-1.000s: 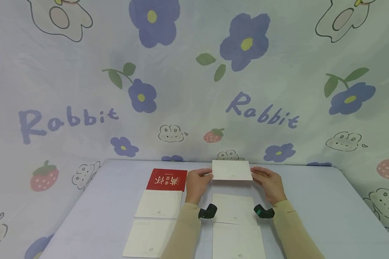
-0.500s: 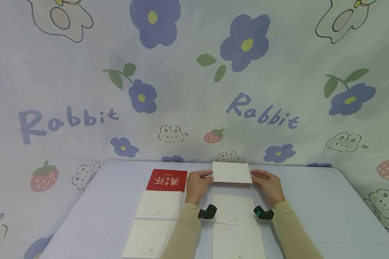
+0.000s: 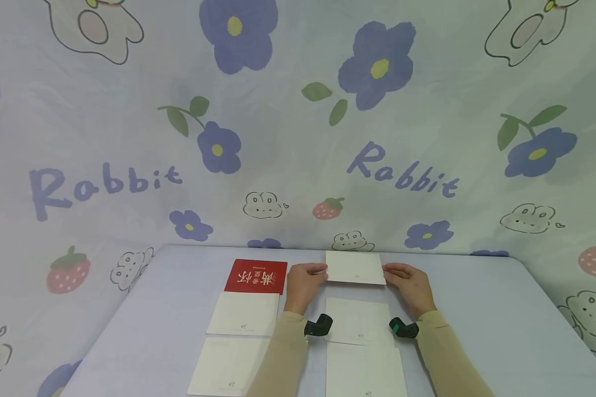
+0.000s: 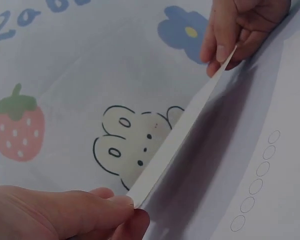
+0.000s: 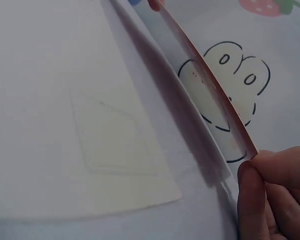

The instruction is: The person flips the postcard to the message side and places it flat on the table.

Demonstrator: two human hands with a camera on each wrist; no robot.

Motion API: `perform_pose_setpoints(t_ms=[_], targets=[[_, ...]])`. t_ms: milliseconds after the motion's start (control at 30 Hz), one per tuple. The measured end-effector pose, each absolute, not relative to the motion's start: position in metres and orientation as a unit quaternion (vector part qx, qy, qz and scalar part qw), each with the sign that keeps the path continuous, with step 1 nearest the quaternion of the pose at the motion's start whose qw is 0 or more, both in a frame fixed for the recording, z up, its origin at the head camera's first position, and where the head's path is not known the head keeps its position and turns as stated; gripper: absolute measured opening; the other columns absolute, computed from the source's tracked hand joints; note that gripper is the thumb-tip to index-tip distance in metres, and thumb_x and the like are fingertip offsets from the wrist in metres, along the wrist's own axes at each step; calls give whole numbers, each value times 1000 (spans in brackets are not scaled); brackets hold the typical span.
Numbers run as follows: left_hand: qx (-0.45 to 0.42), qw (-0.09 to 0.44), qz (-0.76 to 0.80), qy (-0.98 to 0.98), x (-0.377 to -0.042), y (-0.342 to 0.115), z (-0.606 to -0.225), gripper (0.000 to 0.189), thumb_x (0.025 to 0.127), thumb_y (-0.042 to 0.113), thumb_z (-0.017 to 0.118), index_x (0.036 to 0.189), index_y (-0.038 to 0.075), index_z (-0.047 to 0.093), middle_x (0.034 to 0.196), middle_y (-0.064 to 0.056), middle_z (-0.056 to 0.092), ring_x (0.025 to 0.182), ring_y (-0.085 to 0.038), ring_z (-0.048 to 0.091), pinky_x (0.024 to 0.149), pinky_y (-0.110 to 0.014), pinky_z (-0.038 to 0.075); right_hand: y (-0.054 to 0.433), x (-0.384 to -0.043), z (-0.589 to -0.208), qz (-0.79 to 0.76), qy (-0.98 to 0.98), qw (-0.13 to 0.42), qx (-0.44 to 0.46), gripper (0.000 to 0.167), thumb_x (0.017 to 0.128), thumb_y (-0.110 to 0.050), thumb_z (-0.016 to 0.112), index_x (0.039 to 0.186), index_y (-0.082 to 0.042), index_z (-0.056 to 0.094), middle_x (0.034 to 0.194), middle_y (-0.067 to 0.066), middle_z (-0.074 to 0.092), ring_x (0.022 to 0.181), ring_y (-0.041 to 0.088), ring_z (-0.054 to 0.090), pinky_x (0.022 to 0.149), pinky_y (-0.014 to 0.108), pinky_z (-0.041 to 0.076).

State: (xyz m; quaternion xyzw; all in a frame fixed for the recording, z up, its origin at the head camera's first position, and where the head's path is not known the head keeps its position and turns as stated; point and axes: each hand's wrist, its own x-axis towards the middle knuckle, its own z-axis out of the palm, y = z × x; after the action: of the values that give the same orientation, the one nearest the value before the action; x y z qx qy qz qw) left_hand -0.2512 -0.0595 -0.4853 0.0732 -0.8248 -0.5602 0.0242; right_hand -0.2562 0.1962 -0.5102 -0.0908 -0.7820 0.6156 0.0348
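A white postcard (image 3: 355, 267) hangs between both hands above the far part of the table. Its pale face bears a small dark mark; a thin reddish edge shows along it in the right wrist view. My left hand (image 3: 303, 286) pinches its left edge between thumb and fingers. At the opposite edge, my right hand (image 3: 413, 284) pinches it likewise. In the left wrist view the postcard (image 4: 180, 130) is seen edge-on, apart from the table, with a shadow below. Nearer to me lie two white postcards, one farther (image 3: 358, 320) and one closer (image 3: 365, 369).
To the left, a red card (image 3: 256, 275) with white characters lies beyond two white postcards (image 3: 243, 312). They form a column on the pale table (image 3: 482, 314). A patterned cloth (image 3: 288, 138) rises behind the table's far edge. Black devices (image 3: 319, 325) sit at the wrists.
The held postcard has come down slightly and a little nearer to me, with both hands still pinching its edges. The other cards have stayed put.
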Motion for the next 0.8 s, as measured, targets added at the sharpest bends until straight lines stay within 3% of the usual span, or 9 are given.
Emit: perform_pose_setpoints(t_ms=[133,400,700,800], targets=[[74,23,-558,-826,-252,-59,-487,16,87,9,77,102,13,81,105,-3,75,103,-23,66,89,-42,55,196,-257,-513,607,-789,40,-91,32,92,-8,72,121,3,67,121,17,70,96,2,66,80,12,51],[76,18,-545,-835,-251,-59,-489,16,87,8,76,102,12,81,102,-4,75,104,-24,65,92,-45,54,192,-254,-512,561,-821,49,-88,28,91,-10,73,117,1,70,114,14,73,104,21,67,77,12,49],[75,19,-542,-837,-251,-59,-492,16,86,6,76,100,11,81,99,-4,75,101,-23,66,92,-46,54,192,-253,-513,542,-835,48,-82,29,89,-12,74,115,0,71,111,14,73,104,25,68,77,15,50],[73,20,-533,-843,-251,-58,-493,16,84,5,77,99,11,81,95,-2,75,98,-22,66,89,-45,54,193,-253,-513,536,-839,45,-80,31,88,-12,76,116,0,70,112,14,73,104,26,68,83,22,53]])
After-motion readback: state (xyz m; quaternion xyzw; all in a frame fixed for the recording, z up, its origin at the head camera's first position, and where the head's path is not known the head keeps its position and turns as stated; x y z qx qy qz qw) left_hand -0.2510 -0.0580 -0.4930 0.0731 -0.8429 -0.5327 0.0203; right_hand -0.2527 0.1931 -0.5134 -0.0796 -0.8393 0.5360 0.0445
